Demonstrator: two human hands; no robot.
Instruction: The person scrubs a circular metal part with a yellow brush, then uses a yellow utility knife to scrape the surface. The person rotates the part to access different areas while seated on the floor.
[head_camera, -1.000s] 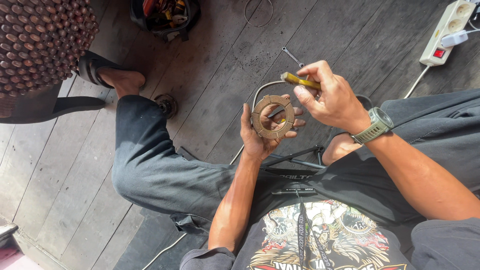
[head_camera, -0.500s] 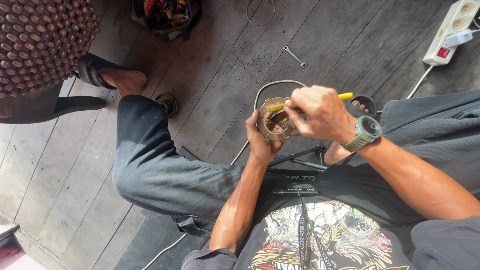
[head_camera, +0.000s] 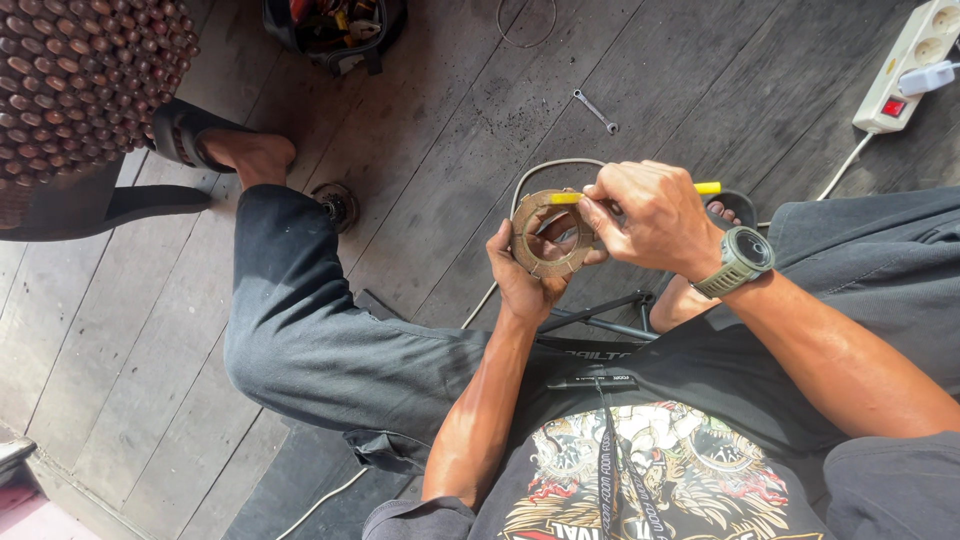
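My left hand (head_camera: 528, 282) holds a flat brown ring-shaped disc (head_camera: 548, 236) upright above my lap, fingers wrapped round its lower edge. My right hand (head_camera: 648, 215), with a green watch on the wrist, grips a thin yellow-handled tool (head_camera: 706, 188) lying across the top of the ring. The tool's yellow end also shows at the ring's upper rim (head_camera: 565, 198). My fingers hide its tip.
A small wrench (head_camera: 596, 111) lies on the dark plank floor ahead. A white power strip (head_camera: 908, 66) is at the upper right, a bag of tools (head_camera: 335, 25) at the top, a beaded seat (head_camera: 75, 75) at the upper left. A grey cable (head_camera: 540, 172) loops behind the ring.
My right hand swung down from above the ring onto it, then shifted right, laying the yellow tool flat across the ring's top. The left hand kept holding the ring.
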